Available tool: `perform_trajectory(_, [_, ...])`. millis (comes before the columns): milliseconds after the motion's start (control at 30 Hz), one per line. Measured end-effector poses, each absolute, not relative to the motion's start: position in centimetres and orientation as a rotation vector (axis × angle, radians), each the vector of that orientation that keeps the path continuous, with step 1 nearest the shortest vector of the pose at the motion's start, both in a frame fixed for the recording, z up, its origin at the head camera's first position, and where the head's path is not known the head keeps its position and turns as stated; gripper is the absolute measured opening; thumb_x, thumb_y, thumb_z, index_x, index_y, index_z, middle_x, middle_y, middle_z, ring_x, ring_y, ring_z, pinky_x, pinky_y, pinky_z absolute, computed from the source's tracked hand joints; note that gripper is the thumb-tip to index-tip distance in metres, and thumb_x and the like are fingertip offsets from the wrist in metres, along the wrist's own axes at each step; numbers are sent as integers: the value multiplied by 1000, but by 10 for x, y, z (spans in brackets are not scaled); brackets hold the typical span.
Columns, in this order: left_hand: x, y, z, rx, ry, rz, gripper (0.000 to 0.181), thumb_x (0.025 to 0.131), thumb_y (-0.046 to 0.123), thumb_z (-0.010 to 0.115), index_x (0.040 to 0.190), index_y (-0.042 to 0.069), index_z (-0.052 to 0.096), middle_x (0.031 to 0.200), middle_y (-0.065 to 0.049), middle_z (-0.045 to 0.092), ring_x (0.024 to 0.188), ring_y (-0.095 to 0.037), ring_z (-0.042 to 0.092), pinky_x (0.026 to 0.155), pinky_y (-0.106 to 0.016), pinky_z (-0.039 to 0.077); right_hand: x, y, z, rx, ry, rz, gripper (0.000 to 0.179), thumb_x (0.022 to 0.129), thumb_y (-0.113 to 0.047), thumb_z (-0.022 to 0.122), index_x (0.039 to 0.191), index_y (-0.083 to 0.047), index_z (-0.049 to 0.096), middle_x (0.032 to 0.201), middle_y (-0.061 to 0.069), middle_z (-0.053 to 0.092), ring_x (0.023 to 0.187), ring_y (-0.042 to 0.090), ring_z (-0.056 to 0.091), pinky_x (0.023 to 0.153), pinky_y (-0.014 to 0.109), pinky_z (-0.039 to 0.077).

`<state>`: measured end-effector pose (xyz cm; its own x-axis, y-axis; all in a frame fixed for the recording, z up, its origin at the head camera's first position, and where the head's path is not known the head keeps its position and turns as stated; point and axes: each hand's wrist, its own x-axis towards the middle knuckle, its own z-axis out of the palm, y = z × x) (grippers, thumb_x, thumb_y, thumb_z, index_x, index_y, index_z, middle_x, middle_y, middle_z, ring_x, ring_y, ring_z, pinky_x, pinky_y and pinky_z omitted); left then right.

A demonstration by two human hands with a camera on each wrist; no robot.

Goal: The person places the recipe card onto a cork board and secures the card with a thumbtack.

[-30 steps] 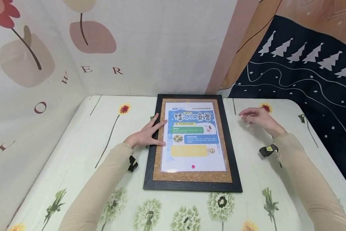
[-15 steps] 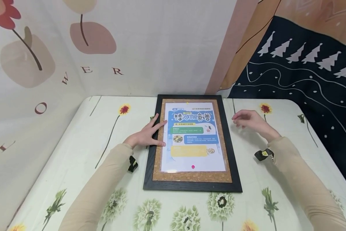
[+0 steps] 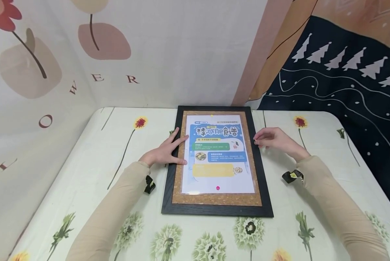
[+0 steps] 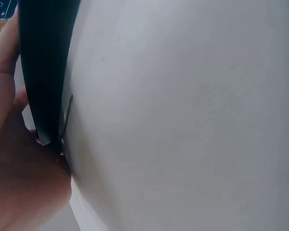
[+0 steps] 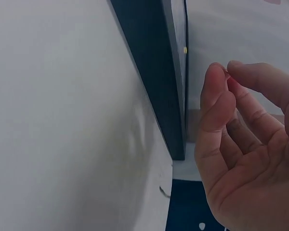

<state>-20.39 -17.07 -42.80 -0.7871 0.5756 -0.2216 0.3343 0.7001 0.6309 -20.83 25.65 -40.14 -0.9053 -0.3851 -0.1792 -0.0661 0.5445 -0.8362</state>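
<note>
A black-framed cork board (image 3: 217, 199) lies on the table, with a blue and white printed poster (image 3: 214, 185) on it. A yellow dot (image 3: 211, 116) shows at the poster's top and a pink pin (image 3: 218, 188) near its bottom. My left hand (image 3: 163, 150) rests with spread fingers over the board's left edge; the left wrist view shows it beside the black frame (image 4: 45, 72). My right hand (image 3: 274, 139) is at the board's right edge, thumb and fingertip pinched together. In the right wrist view a tiny reddish thing (image 5: 227, 73) shows between them, its kind mostly hidden.
A flower-print cloth (image 3: 84, 174) covers the table. Behind it hangs a pale curtain (image 3: 181, 54); a dark cloth with white trees (image 3: 338, 79) hangs at the right. Each wrist carries a small black device, one at the left (image 3: 150, 185) and one at the right (image 3: 292, 176).
My right hand has moved left, from above the bare cloth to the board's right edge, fingertips kept together. My left hand and the board have stayed in place.
</note>
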Motion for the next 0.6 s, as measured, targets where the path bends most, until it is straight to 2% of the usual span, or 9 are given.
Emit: perform_trajectory(600, [-204,-172,-430,717,2510,831,99,81,41,78,156,16,18,159,-13,-19,144,-39,-6,108,-62,15,-211,239,-408,-497,2403,-1236,16,93,-9,64,107,-2,68,108,14,64,89,28,57,74,30,48])
